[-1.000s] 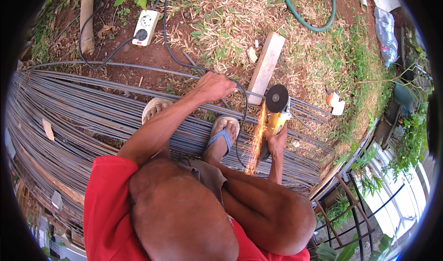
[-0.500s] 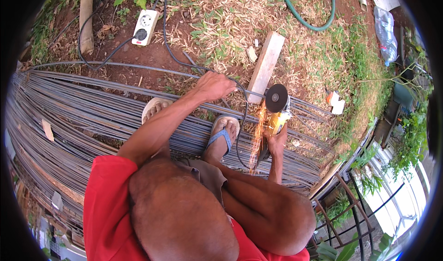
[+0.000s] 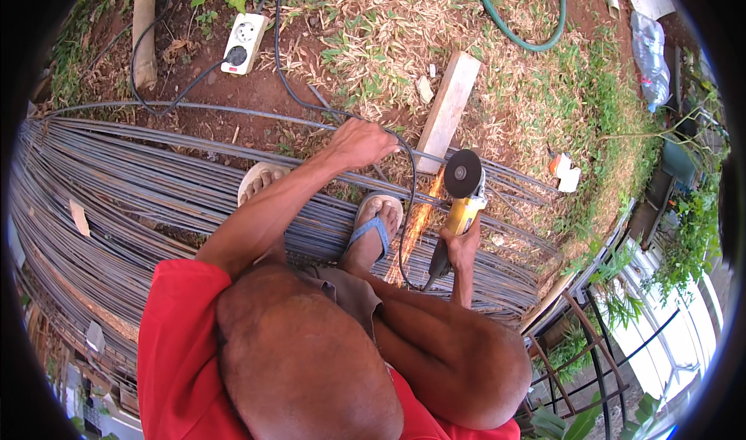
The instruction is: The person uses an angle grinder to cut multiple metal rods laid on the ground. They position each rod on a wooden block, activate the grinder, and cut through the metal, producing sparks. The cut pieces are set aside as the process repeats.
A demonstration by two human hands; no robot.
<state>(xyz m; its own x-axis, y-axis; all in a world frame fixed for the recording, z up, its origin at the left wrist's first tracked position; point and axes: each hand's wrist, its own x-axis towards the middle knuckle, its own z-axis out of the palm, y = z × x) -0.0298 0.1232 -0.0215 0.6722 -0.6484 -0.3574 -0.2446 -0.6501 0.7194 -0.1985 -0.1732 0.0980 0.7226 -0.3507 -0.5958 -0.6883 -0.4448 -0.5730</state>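
Observation:
My right hand (image 3: 462,247) is wrapped round a yellow and black angle grinder (image 3: 464,216). Its dark cutting disc (image 3: 463,173) meets a steel rod just past the end of a wooden block (image 3: 451,110). Orange sparks (image 3: 420,226) stream from there toward my feet. My left hand (image 3: 360,143) is closed round the steel rod (image 3: 291,160), to the left of the block; its fingertips are partly hidden. The grinder's black cord (image 3: 406,230) loops past that hand and down to the tool's handle.
A large bundle of steel rods (image 3: 116,183) spreads under my sandalled feet (image 3: 377,226). A white power strip (image 3: 244,43) with a plug lies on the soil at the upper left. A green hose (image 3: 509,32) curves over the grass. A plastic bottle (image 3: 651,59) is at the far right.
The grinder has shifted slightly toward me, and more of its yellow body shows. The spark stream is brighter and slants further left. My left hand stays in place on the rod.

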